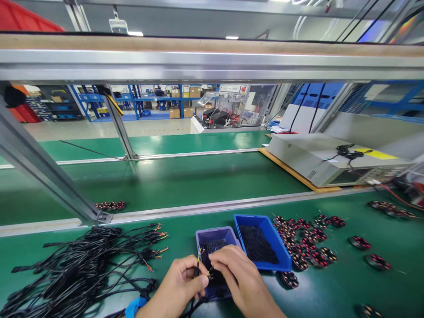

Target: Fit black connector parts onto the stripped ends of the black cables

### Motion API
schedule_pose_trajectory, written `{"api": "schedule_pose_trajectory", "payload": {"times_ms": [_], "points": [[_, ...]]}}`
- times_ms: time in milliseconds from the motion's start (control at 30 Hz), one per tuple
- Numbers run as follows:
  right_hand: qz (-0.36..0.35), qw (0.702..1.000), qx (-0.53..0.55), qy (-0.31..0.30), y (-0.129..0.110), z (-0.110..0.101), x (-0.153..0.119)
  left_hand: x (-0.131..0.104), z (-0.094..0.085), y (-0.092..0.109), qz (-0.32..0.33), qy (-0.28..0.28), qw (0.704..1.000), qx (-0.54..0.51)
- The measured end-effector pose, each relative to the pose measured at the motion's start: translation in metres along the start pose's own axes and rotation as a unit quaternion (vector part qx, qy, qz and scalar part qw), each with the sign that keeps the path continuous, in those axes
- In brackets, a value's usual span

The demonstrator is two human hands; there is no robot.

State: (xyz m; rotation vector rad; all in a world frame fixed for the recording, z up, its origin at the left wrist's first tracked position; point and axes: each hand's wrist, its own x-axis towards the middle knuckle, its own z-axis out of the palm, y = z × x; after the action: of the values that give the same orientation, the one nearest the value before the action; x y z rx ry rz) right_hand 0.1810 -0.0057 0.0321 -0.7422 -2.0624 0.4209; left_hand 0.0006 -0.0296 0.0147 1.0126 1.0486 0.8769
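Note:
Over the purple bin, my left hand (182,282) is closed around a black cable (196,270) with thin yellow and other coloured wire ends sticking up. The cable's lower part trails below the hand, toward the bottom edge. My right hand (243,280) pinches right beside the wire ends, its fingertips almost touching the left thumb. What sits between those fingertips is small and dark, too hidden to name. Small black pieces lie in the purple bin (236,240) beneath the hands. A blue bin (285,258) beside it holds more fine black pieces.
At left lies a tangled heap of black cables (76,269) with coloured ends. Several round motor parts with copper windings (306,238) cluster right of the blue bin. A grey instrument (318,154) stands at the back right. A metal post (56,176) rises at left.

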Motion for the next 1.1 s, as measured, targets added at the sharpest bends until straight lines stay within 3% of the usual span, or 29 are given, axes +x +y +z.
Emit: {"api": "schedule_pose_trajectory", "payload": {"times_ms": [433,633,800,967,1100], "points": [[-0.053,0.998,0.000,-0.031,-0.003,-0.004,0.002,0.000,0.000,0.002,0.011,-0.011,1.000,0.004],[-0.059,0.996,0.010,-0.069,0.003,-0.004,-0.001,0.000,0.003,-0.003,0.015,0.008,0.998,-0.054],[-0.009,0.995,0.019,-0.093,0.001,-0.006,-0.003,0.000,0.003,-0.002,0.044,0.018,0.993,-0.103],[0.039,0.994,0.056,-0.087,-0.003,0.000,-0.004,-0.007,0.000,0.010,0.059,-0.045,0.989,-0.125],[0.050,0.992,0.065,-0.092,-0.007,0.005,-0.004,-0.009,0.000,0.005,0.051,-0.069,0.986,-0.140]]}}
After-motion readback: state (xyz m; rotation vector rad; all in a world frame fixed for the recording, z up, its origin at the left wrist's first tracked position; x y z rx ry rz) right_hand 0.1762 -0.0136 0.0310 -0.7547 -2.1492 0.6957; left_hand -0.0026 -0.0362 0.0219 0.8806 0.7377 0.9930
